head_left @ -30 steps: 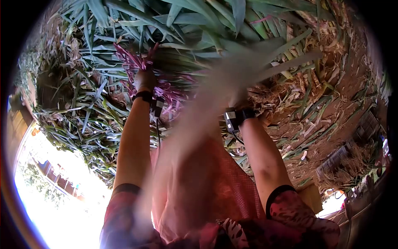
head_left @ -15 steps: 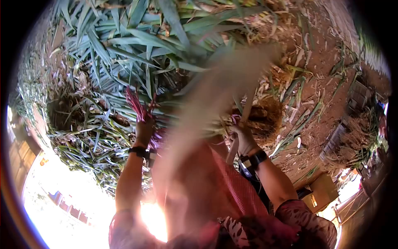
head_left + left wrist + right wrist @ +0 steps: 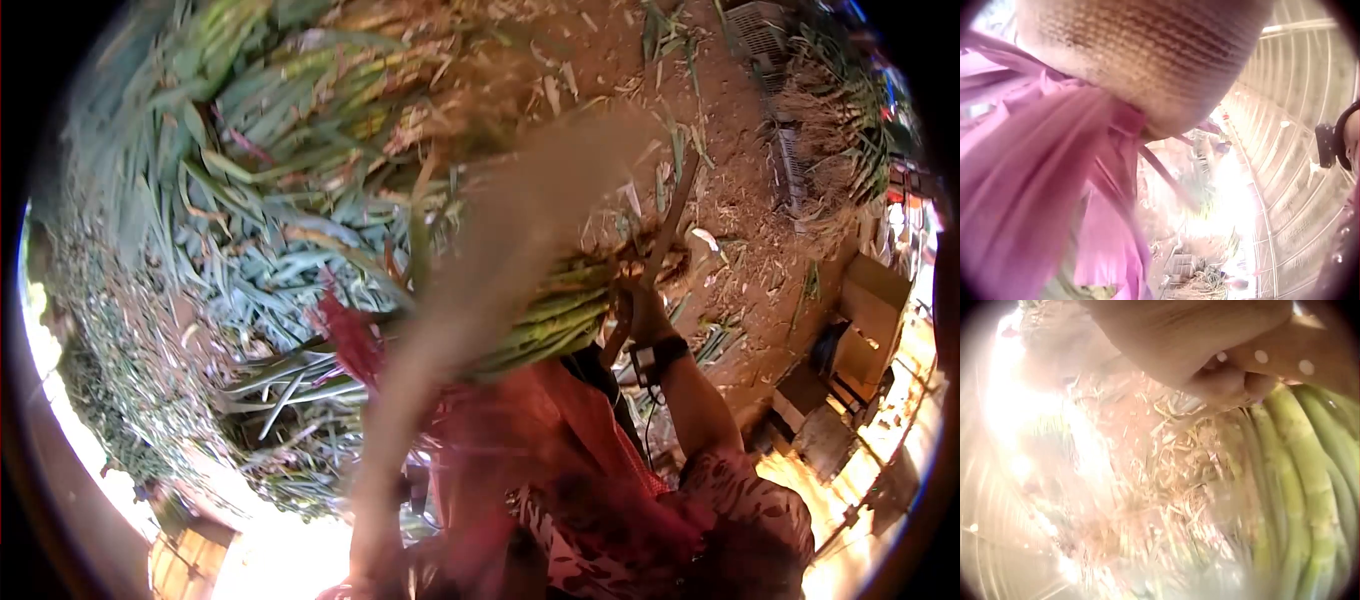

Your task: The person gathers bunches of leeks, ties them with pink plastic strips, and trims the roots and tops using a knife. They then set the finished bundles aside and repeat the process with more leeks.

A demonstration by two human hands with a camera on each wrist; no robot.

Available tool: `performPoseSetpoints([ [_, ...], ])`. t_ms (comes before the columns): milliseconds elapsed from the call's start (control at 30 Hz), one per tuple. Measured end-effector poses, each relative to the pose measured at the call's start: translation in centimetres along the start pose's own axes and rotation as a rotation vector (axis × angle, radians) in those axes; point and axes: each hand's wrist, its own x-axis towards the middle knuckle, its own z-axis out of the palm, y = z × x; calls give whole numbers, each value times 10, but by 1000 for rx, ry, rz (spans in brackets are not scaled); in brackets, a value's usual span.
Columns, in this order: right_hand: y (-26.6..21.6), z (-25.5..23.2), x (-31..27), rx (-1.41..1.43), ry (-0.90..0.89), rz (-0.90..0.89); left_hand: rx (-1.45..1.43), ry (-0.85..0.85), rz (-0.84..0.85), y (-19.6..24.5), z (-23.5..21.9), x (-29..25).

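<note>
In the left wrist view my left hand (image 3: 1147,62), in a knit glove, grips a bunch of long pink strips (image 3: 1029,194). The same strips fan out in the head view, where most of that hand is hidden behind a blurred beige shape close to the camera. My right hand (image 3: 648,308) grips a flat brown stick (image 3: 672,222) near the root end of a bundle of leek-like stalks (image 3: 560,315). In the right wrist view white dots show along the stick (image 3: 1285,359), and its edge lies over the green stalks (image 3: 1304,487). The bundle lies across the front of my pink apron.
A large heap of long green leaves (image 3: 300,150) spreads ahead and to the left. Scraps litter the brown ground (image 3: 610,60). At the far right stand a grey crate (image 3: 758,35), a row of rooted bundles (image 3: 835,130) and cardboard boxes (image 3: 872,300).
The head view has turned toward the right. The stalk bundle now lies close against my apron, with the right hand and stick at its root end. The left hand still holds the pink strips.
</note>
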Motion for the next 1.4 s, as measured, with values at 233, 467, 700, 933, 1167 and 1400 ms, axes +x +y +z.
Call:
performPoseSetpoints([
  [233,-75,-67,-129,18,107,175,231,82,-32,151,63,-63],
  [467,-116,-177,-186,-177,55,-168,529,-29,360,242,147,-71],
  [700,-214,-247,-222,301,212,-82,613,-282,456,352,254,-44],
  [933,-289,-320,-177,125,261,-247,450,-370,339,532,426,-22],
  [1167,-373,-384,-165,502,373,-244,672,-637,917,661,632,56],
  [1400,-508,-465,-165,782,511,-191,518,-863,937,788,848,17],
])
